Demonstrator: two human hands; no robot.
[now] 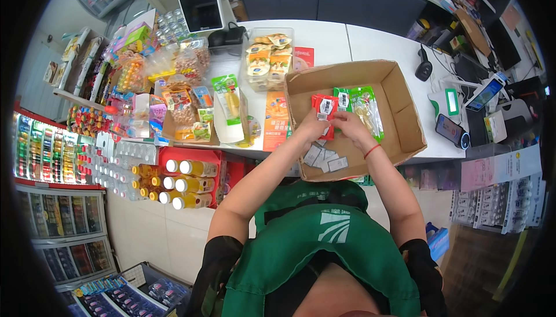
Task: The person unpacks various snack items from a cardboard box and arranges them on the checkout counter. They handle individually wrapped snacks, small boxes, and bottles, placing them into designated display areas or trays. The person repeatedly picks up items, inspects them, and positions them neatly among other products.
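Observation:
Both hands are inside an open cardboard box (397,119) on the white counter. My left hand (310,126) holds the left side of a red plastic snack packet (325,105). My right hand (351,126) touches the packet's right side, its fingertips close to those of the left; whether it grips is partly hidden by the fingers. Just beyond the right hand lie a green packet (342,98) and a larger green-edged clear packet (367,110). Several small white printed labels (338,164) lie in the box's near left corner.
A clear tub of wrapped snacks (269,58) stands left of the box, beside more packaged snacks. Bottles of yellow drink (197,184) sit lower left. At right are a handheld barcode scanner (423,65), a phone (451,130) and a payment device (445,102). A screen terminal (200,2) stands at the back.

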